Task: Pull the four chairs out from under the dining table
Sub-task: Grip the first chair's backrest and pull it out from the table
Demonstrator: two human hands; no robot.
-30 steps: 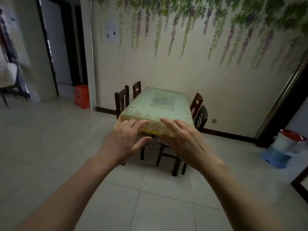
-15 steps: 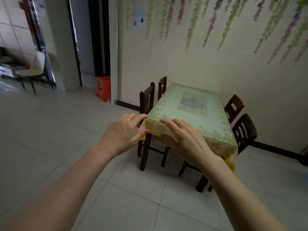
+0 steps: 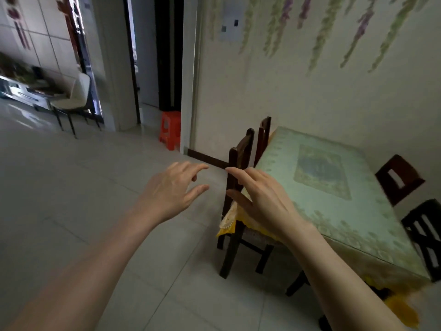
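Both hands are hanging out in front with nothing in them: the left hand is hovering over the pale floor tiles, fingers spread and loosely curled, and the right hand is reaching flat, palm down, fingers released, in front of the near-left chair. Whether it is touching the chair's dark wooden back, I cannot tell. That chair is sitting tucked in against the long side of the table, its seat under the edge. A second slatted wooden chair is standing just behind it, also pushed in. The rectangular table is wearing a pale green patterned cloth with a yellow fringe. On the far side, a brown chair back with a slot and a black barred chair back are showing, both tight to the table.
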